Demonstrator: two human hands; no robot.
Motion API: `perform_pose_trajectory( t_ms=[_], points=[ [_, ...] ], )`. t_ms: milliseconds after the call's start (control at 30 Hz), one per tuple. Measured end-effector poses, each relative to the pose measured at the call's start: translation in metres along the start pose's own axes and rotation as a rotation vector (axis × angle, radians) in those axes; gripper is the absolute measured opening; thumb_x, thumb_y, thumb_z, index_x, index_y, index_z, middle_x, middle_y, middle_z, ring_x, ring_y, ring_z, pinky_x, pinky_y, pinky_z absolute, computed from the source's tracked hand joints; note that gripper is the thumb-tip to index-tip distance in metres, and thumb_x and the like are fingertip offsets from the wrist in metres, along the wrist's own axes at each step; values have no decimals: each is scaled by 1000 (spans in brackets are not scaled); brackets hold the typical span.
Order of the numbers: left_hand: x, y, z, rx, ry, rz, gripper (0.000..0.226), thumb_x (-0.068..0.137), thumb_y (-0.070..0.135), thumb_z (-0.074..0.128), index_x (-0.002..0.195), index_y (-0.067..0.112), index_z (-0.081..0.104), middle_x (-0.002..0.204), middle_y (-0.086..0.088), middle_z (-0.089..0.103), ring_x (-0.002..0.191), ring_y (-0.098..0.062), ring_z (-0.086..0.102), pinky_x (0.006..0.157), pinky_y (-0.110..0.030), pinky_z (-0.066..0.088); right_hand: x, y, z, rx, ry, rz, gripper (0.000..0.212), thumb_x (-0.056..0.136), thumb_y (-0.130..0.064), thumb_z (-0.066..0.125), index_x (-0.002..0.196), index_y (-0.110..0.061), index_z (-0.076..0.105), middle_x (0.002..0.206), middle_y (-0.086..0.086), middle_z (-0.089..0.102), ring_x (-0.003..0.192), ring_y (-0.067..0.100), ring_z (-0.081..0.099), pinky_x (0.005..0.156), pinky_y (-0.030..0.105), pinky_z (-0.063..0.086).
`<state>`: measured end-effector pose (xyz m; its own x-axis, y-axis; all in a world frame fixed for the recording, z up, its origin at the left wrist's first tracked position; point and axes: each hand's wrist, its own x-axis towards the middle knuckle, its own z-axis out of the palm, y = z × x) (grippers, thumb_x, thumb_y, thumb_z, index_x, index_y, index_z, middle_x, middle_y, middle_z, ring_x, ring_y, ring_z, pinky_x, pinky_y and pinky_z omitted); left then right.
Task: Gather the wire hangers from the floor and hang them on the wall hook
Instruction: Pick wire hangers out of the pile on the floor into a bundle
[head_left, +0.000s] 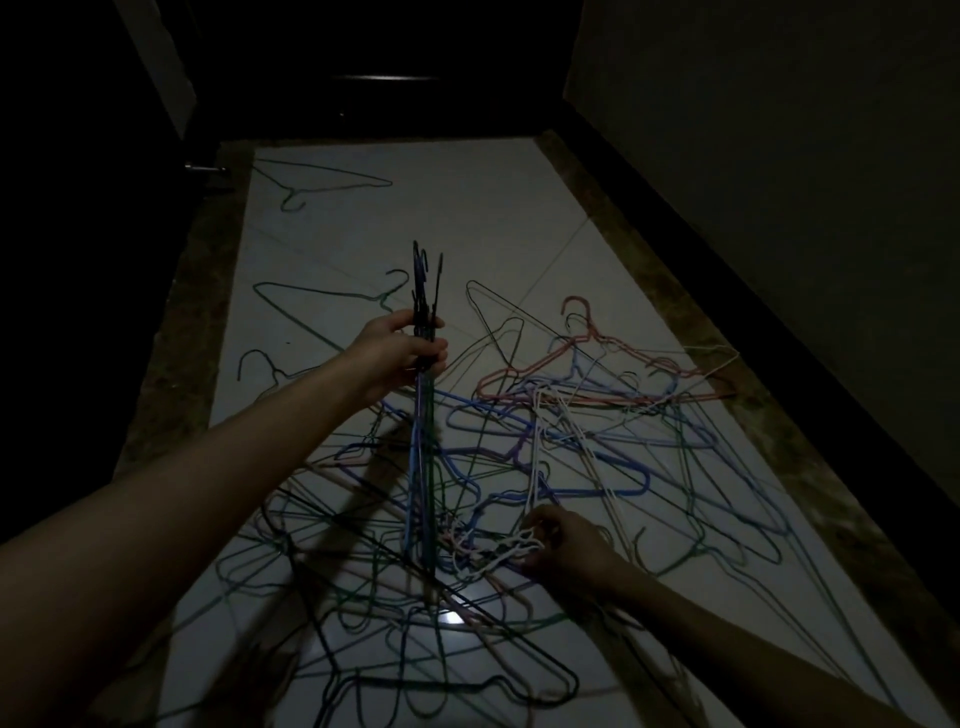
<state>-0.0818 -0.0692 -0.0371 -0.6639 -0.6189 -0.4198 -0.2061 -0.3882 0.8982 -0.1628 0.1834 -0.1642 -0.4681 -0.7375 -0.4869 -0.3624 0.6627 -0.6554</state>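
Observation:
A tangled pile of wire hangers (571, 441) in blue, red, white, green and black covers the pale tiled floor (457, 218). My left hand (397, 353) is raised above the pile and grips a bunch of gathered hangers (423, 415) by their necks, hooks pointing up. Low on the right, my right hand (566, 545) is down in the pile with its fingers closed around the neck of a white hanger (537, 467). A lone green hanger (332, 182) lies far back on the left. No wall hook shows.
The room is dim. A dark door with a metal handle (205, 169) stands on the left. A wall with a dark skirting (727, 260) runs along the right. Brown stone borders edge the tiles on both sides. Two more green hangers (311, 301) lie apart at mid left.

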Motion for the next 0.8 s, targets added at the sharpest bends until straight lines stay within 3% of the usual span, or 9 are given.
perform_pose_trajectory(
  t_ms=[133, 267, 333, 433, 600, 800],
  points=[
    [-1, 0, -7, 26, 25, 7, 27, 88, -11, 52, 94, 14, 61, 94, -14, 63, 81, -20, 63, 70, -26, 57, 5, -2, -1, -35, 109, 5, 12, 87, -3, 56, 88, -15, 56, 81, 4, 62, 64, 5, 57, 56, 13, 50],
    [-3, 1, -13, 27, 43, 10, 28, 88, -12, 51, 96, 12, 60, 93, -14, 62, 78, -19, 63, 60, -22, 57, 5, -9, -21, -36, 206, -28, 12, 92, -3, 52, 87, -12, 57, 74, -3, 60, 55, -8, 55, 48, 5, 40],
    [-5, 4, -15, 25, 48, 16, 28, 88, -13, 50, 99, 12, 59, 94, -14, 62, 79, -19, 63, 56, -20, 55, 7, -11, -35, -94, 282, -48, 10, 92, -10, 55, 87, -18, 59, 76, -8, 61, 64, -6, 58, 52, 7, 41],
    [-6, 7, -16, 25, 46, 29, 29, 88, -13, 49, 97, 13, 59, 93, -13, 61, 79, -19, 62, 55, -19, 55, 11, -19, -59, -131, 367, -70, 5, 85, -15, 64, 87, -20, 62, 90, -3, 64, 81, 12, 62, 68, 28, 50],
    [-3, 17, -15, -3, 52, 43, 29, 88, -14, 48, 99, 10, 60, 92, -14, 60, 79, -21, 63, 59, -22, 57, 16, -49, -98, -144, 531, -146, 14, 74, -24, 76, 81, -19, 64, 96, 3, 50, 87, 19, 52, 72, 30, 44],
    [-5, 34, -15, 39, 35, 80, 32, 87, -12, 50, 110, 8, 59, 97, -14, 63, 83, -21, 64, 65, -23, 58, 17, -99, -133, 35, 611, -238, 12, 75, -19, 75, 78, -13, 65, 90, -4, 64, 91, 10, 58, 67, 23, 40]
  ],
)
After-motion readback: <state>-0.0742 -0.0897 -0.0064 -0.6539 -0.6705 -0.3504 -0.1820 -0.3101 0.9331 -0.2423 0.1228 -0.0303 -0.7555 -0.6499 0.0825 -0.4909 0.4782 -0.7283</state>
